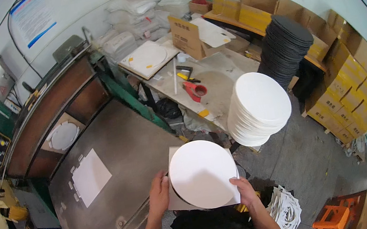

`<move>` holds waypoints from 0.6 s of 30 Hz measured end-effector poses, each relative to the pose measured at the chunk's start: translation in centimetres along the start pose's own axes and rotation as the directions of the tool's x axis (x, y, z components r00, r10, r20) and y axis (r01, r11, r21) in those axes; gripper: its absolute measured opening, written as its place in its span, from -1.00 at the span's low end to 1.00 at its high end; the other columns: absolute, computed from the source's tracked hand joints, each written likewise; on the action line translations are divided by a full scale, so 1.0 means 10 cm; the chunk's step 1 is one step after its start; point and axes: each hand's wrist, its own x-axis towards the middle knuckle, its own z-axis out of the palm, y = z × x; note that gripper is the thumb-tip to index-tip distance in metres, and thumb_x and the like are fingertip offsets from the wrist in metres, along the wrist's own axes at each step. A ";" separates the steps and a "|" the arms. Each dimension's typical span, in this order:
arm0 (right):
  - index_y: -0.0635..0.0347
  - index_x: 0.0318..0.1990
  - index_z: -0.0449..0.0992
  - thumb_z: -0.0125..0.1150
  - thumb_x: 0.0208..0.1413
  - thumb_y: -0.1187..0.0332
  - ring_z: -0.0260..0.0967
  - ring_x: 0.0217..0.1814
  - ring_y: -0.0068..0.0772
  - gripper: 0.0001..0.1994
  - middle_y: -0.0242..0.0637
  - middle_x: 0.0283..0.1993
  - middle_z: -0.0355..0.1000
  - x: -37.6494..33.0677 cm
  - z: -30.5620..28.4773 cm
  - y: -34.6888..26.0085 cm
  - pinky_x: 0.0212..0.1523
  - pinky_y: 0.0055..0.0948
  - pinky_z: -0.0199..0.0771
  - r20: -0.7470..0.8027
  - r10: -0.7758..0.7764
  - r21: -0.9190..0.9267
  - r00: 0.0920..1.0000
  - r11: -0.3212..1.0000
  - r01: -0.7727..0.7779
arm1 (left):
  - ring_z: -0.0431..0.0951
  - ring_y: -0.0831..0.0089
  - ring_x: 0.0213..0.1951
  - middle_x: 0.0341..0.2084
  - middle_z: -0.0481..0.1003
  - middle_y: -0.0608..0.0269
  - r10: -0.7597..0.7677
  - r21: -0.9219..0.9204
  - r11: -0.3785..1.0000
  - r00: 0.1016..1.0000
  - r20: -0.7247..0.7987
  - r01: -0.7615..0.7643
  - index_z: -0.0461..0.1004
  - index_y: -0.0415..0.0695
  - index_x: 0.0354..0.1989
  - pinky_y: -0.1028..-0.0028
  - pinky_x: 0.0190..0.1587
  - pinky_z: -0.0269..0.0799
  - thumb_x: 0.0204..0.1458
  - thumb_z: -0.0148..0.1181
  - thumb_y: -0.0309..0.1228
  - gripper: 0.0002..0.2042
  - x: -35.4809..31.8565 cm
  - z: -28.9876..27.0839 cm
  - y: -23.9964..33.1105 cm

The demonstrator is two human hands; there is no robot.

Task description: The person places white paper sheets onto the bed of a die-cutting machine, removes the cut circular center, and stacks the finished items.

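From the head camera, both hands hold a white round disc (203, 174) that sits on a square white sheet (181, 201), whose corners poke out behind the disc at the upper left and along the bottom. The pair hangs at the near right edge of a steel table (116, 138), just in front of the person's body. The left hand (159, 196) grips the disc's left rim, fingers curled around the edge and thumb on top; the right hand (245, 190) pinches the lower right rim between thumb and fingers. Judging from this, the step in hand looks like freeing the punched disc from its leftover sheet. The next move likely calls for peeling the two apart without bending the disc, then carrying it to the tall stack of white discs (258, 108) standing to the right, beyond the table's edge. That would need a steady two-handed lift and a centred placement, since the stack leans a little. On the table lies another white sheet (90, 176), well apart from the hands, and at the far left a round blank (64, 135) rests in the press opening (53, 129). Cut scraps (285, 206) lie on the floor beside the right forearm.
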 end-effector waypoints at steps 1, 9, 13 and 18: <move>0.32 -0.05 0.48 0.23 0.08 0.34 0.49 -0.16 -0.35 -0.68 -0.21 -0.15 0.52 0.00 -0.08 -0.03 -0.12 -0.33 0.50 0.003 0.005 0.014 1.000 1.000 -0.005 | 0.50 0.52 -0.26 -0.28 0.52 0.28 -0.110 -0.237 0.961 0.985 0.131 0.139 0.43 -0.18 -0.03 0.51 -0.16 0.41 0.28 -0.09 -0.21 -0.69 -0.02 0.07 0.04; 0.32 0.03 0.43 0.14 0.22 0.29 0.47 -0.33 -0.47 -0.68 -0.16 -0.30 0.56 -0.04 -1.67 -0.27 -0.27 -0.48 0.46 -0.064 0.043 -0.200 0.997 0.978 -0.055 | 0.52 0.53 -0.42 -0.28 0.53 0.26 -0.182 -0.371 0.792 0.767 0.615 0.485 0.40 -0.15 0.03 0.54 -0.45 0.44 0.13 0.12 -0.33 -0.69 0.08 0.64 0.71; 0.30 -0.03 0.40 0.07 0.27 0.20 0.41 -0.54 -0.47 -0.68 -0.17 -0.48 0.50 -0.58 -2.96 -0.40 -0.48 -0.49 0.42 -0.328 -0.407 -0.471 0.853 0.853 0.226 | 0.53 0.51 -0.27 -0.20 0.53 0.24 -0.074 -0.602 0.679 0.856 0.512 0.419 0.38 -0.19 0.10 0.50 -0.23 0.46 0.15 0.08 -0.38 -0.65 0.63 0.49 1.12; 0.30 -0.13 0.45 0.01 0.26 0.27 0.46 -0.54 -0.45 -0.75 -0.24 -0.51 0.46 -1.41 -3.64 -0.88 -0.56 -0.41 0.46 -0.627 -0.674 -0.742 0.391 0.669 -0.038 | 0.51 0.33 -0.03 0.03 0.44 0.09 0.108 -0.816 0.466 0.893 0.437 0.343 0.22 -0.28 0.23 0.31 -0.03 0.47 0.24 -0.06 -0.44 -0.61 1.13 1.14 2.05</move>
